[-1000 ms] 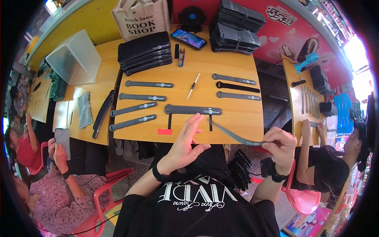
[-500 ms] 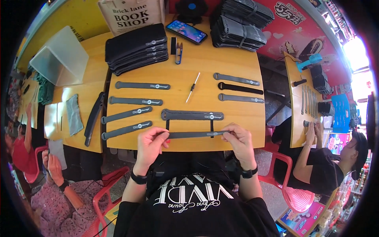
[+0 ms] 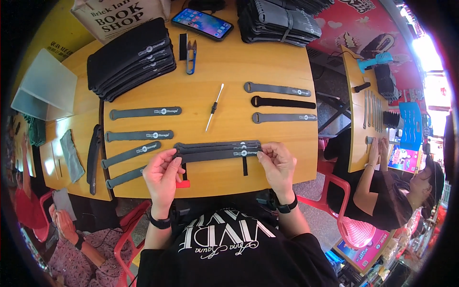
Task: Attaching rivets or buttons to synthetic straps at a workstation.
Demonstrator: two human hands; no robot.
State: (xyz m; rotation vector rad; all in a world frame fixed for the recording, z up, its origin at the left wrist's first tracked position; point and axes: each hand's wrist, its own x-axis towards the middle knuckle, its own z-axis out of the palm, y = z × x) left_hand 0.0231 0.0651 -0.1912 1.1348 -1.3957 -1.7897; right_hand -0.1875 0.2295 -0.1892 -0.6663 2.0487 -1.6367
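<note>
A: What is the left hand (image 3: pixel 162 174) doing?

B: Its grip is pinching the left end of a grey strap (image 3: pixel 205 156) between thumb and fingers.

A: And the right hand (image 3: pixel 278 165)?

B: Its grip is pinching the right end, just beside a pale printed mark.

A: Where is the strap lying?

B: It is stretching nearly level between both hands over the near part of the worktop (image 3: pixel 191 95), overlapping the near side of a pile (image 3: pixel 205 146) of similar straps. Whether it is touching the pile, I cannot tell.

A: What is showing below it?

B: Two dark bands (image 3: pixel 245 167) are pointing toward the near edge. A red tag (image 3: pixel 183 183) is lying at the left one, near the left hand.

A: And to the sides?

B: Four left-side straps (image 3: pixel 138 136) are lying in a column, the nearest passing partly behind the left hand. On the right, a black strap (image 3: pixel 283 102) is lying between two grey ones. A slim rod (image 3: pixel 214 108) is lying aslant between these groups, well apart from both hands.

A: The far side?

B: A black stack (image 3: pixel 131 60) is occupying the left, with a bag (image 3: pixel 119 16) standing behind it. Snips (image 3: pixel 191 57) are lying just beside a black strip (image 3: pixel 183 46). A lit phone (image 3: pixel 202 23) is lying beyond them, and a bound grey bundle (image 3: pixel 282 24) is resting at right.
</note>
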